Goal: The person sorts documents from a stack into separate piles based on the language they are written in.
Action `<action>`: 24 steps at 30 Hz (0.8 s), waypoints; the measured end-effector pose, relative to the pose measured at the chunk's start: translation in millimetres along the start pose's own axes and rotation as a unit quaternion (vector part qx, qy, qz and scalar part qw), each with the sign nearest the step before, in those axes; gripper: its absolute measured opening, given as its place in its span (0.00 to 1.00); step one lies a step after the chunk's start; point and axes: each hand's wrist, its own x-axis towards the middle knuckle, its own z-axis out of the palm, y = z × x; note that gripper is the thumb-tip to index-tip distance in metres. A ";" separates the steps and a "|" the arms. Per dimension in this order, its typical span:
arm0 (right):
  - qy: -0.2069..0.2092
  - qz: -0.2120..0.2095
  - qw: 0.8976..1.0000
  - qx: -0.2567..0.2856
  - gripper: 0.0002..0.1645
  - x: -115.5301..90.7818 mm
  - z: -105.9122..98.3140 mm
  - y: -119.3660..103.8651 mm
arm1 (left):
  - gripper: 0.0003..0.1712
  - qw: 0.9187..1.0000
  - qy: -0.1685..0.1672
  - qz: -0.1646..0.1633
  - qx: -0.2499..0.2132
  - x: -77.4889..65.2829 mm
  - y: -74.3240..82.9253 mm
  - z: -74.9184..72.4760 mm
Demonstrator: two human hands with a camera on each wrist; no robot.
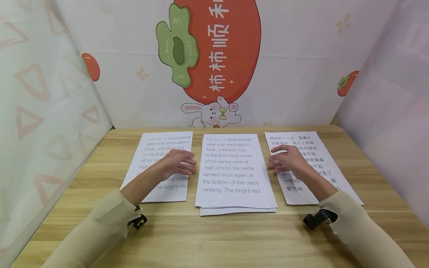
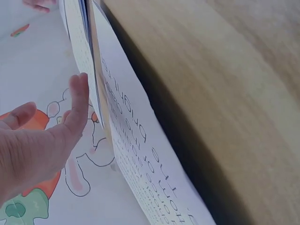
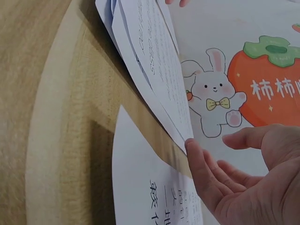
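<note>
Three sets of printed paper lie across the table in the head view. My left hand (image 1: 177, 163) hovers over the inner edge of the left English sheet (image 1: 167, 139), fingers loosely bent and holding nothing. Between the hands lies a stack of English sheets (image 1: 229, 175), its lower pages poking out at the near edge. On the other side, my right hand (image 1: 287, 160) is over the left part of the Chinese sheet (image 1: 298, 139), with relaxed fingers pointing inward. Both wrist views show thumb and fingers apart, with nothing between them.
The wooden table (image 1: 214, 238) has a white printed backdrop (image 1: 295, 85) behind it, with a persimmon and a rabbit drawn on it. White side panels (image 1: 43, 123) flank the table. A black strap device (image 1: 315, 219) sits at each wrist.
</note>
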 end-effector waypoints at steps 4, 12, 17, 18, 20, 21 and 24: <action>-0.001 0.006 1.000 -0.002 0.29 -2.8 -1.6 1.3 | 0.25 1.000 0.002 -0.008 -0.011 -0.6 0.8 5.0; -0.009 0.040 0.999 0.021 0.31 -4.3 -1.9 3.7 | 0.24 1.000 0.005 -0.020 -0.020 2.1 -2.2 6.6; -0.010 0.055 0.998 0.032 0.32 -2.9 0.1 5.2 | 0.24 1.000 -0.005 -0.017 -0.023 3.0 -4.3 7.0; -0.011 0.057 0.998 0.035 0.32 -2.8 0.7 5.4 | 0.24 1.000 -0.006 -0.017 -0.024 2.9 -4.5 7.2; -0.014 0.058 0.997 0.043 0.32 -3.2 1.6 5.8 | 0.24 0.999 -0.005 -0.018 -0.029 2.7 -4.7 7.6; -0.016 0.058 0.997 0.049 0.32 -3.4 1.9 6.1 | 0.24 0.999 -0.004 -0.019 -0.033 2.5 -4.7 8.0; -0.021 0.059 0.996 0.069 0.35 -4.2 2.4 7.7 | 0.24 0.999 -0.001 -0.023 -0.042 2.2 -4.7 8.6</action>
